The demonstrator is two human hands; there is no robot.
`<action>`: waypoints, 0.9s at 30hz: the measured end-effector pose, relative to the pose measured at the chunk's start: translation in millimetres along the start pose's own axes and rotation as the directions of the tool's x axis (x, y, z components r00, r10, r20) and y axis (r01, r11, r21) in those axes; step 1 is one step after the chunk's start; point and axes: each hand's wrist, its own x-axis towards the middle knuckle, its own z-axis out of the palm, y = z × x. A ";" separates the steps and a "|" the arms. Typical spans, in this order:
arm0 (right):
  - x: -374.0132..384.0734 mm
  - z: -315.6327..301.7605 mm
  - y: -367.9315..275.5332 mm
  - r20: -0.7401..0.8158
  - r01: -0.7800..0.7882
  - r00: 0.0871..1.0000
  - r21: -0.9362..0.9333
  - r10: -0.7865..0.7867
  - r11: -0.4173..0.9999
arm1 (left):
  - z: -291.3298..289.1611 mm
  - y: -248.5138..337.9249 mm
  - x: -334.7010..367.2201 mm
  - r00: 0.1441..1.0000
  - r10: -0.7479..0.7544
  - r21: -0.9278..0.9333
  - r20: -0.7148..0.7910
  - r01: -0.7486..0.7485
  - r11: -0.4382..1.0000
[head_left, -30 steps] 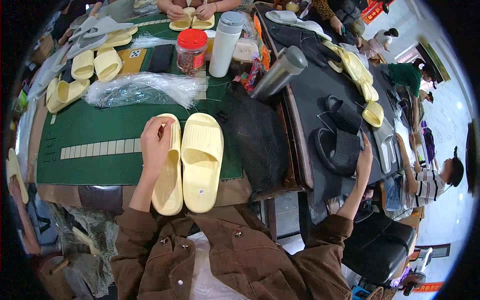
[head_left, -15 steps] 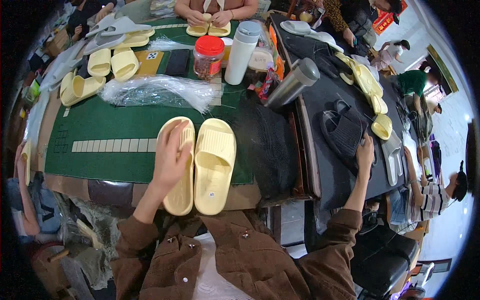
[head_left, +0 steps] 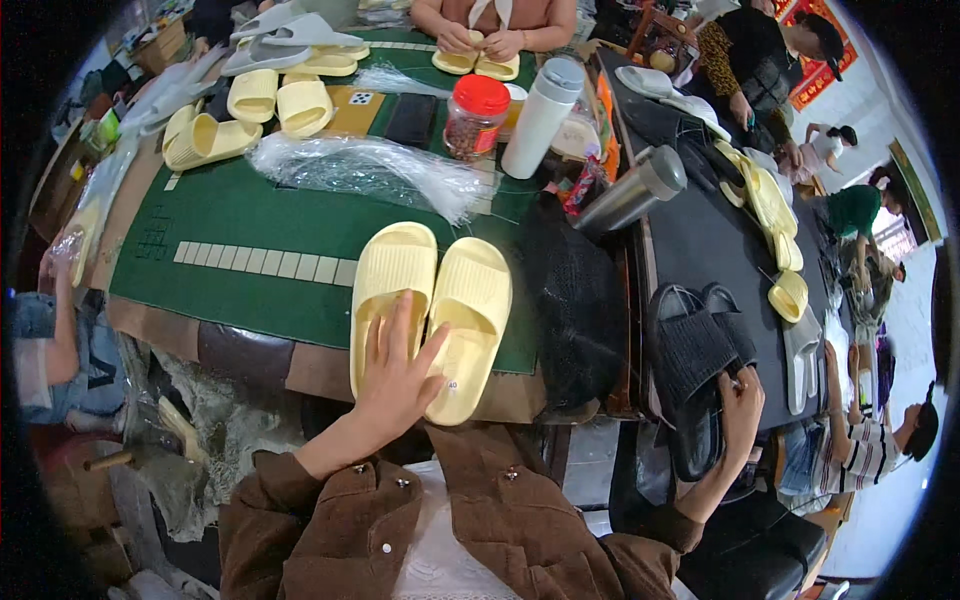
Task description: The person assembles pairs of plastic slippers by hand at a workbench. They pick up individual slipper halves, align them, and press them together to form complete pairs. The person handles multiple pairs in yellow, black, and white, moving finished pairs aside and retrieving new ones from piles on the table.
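A pair of pale yellow ribbed slide slippers [head_left: 395, 258] lies side by side at the near edge of the green mat, toes away from me. My left hand [head_left: 392, 385] rests over the near half of the pair with its fingers spread, mostly on the left slipper and reaching to the right one's footbed. On the dark table to the right, a pair of black ribbed slide slippers [head_left: 692, 350] overlaps, the nearer one jutting past the table's near edge. My right hand [head_left: 741, 405] grips the black slippers at their right side, thumb and fingers closed.
Clear plastic strands [head_left: 370, 172] lie beyond the yellow pair. A red-lidded jar [head_left: 475, 118], a white bottle [head_left: 543, 120] and a leaning steel tumbler [head_left: 632, 192] stand near the gap between tables. More yellow slippers [head_left: 215, 138] sit far left. A co-worker's hands [head_left: 485, 45] hold slippers opposite.
My left hand has slid from the left yellow slipper's strap toward me, onto the footbeds. My right hand has drawn the black slippers nearer, and they have turned. The whole view has shifted.
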 end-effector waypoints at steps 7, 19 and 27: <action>-8.2 13.2 17.3 -0.020 -0.088 0.995 0.188 0.093 0.978 | -7.0 -35.1 -9.3 0.998 -0.057 0.173 -0.026 0.060 0.983; -12.0 20.7 25.2 -0.075 0.025 0.997 0.155 -0.013 0.988 | -106.0 -285.2 -35.8 0.856 -0.386 0.453 -0.343 0.511 0.730; -10.6 15.8 8.1 -0.072 0.051 0.996 0.092 -0.044 0.994 | -140.6 -400.1 -68.1 0.686 -0.544 0.358 -0.483 0.722 0.592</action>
